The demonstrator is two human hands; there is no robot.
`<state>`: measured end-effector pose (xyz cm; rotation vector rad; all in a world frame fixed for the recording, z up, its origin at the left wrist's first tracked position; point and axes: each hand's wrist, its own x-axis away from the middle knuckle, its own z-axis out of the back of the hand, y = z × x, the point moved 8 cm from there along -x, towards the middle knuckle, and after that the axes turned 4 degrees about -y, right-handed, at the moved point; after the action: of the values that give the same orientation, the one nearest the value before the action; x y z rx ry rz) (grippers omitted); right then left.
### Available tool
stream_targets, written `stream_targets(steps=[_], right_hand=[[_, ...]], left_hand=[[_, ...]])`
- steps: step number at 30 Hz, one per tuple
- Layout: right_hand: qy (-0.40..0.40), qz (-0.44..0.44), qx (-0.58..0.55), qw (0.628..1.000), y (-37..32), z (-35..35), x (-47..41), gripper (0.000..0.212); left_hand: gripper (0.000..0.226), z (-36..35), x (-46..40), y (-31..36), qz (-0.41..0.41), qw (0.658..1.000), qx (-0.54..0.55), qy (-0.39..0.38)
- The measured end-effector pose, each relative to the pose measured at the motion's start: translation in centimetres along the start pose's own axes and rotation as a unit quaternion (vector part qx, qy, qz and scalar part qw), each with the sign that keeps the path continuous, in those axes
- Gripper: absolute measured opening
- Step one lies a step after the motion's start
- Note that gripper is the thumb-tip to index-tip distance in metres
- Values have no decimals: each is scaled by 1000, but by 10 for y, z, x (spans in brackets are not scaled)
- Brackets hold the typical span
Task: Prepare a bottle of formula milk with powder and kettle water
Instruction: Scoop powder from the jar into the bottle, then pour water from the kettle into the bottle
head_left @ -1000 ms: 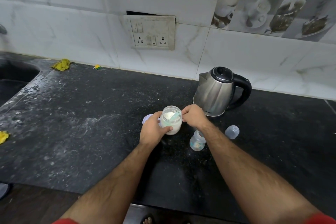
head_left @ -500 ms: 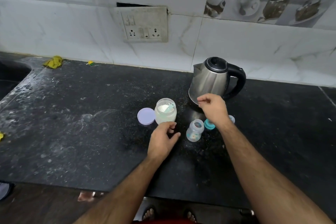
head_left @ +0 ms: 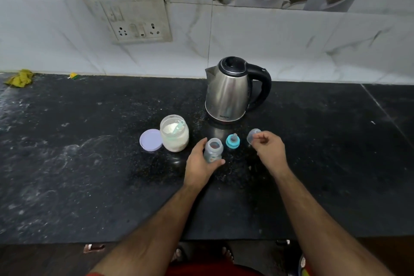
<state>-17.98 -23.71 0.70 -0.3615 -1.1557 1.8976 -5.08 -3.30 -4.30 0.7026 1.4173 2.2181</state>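
A small open baby bottle (head_left: 214, 149) stands on the black counter (head_left: 89, 175), and my left hand (head_left: 201, 163) grips it from the left, thumb in front. Its teal nipple ring (head_left: 233, 141) lies just right of it. My right hand (head_left: 270, 149) hovers with loosely curled fingers beside the clear bottle cap (head_left: 251, 135), holding nothing that I can see. The open powder jar (head_left: 175, 138) with a teal scoop (head_left: 179, 126) inside stands left of the bottle. A steel kettle (head_left: 228, 94) sits behind, lid closed, handle to the right.
The jar's lilac lid (head_left: 151, 140) lies flat at the jar's left. A socket plate (head_left: 134, 18) is on the tiled wall. A yellow cloth (head_left: 20, 77) lies at the far left back. The counter's front edge runs just above my feet.
My left hand left the powder jar and took hold of the bottle. My right hand came back from the kettle to the clear cap. The view moved closer and to the right.
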Motion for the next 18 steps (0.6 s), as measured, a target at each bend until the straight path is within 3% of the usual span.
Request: stream_targets(steps=[4,7,13,15,18], right_hand=[[28,2,-24,999,-9,16,-28,17],[47,9,-36,998,-20,26,-57,43],[25,21,-124,992,-38,29,-121,78],[1,24,-174,984,-44,25,-138,74],[-39,33,-192,980,-48,17,-159,47]], left_hand=[[74,-1,-2,4,6,1000,21,21],[54,-2,-2,4,3,999,21,34],[50,-5,-2,1,7,998,12,60],[49,-6,-2,2,7,998,9,60],[48,-6,-1,4,12,998,10,54]])
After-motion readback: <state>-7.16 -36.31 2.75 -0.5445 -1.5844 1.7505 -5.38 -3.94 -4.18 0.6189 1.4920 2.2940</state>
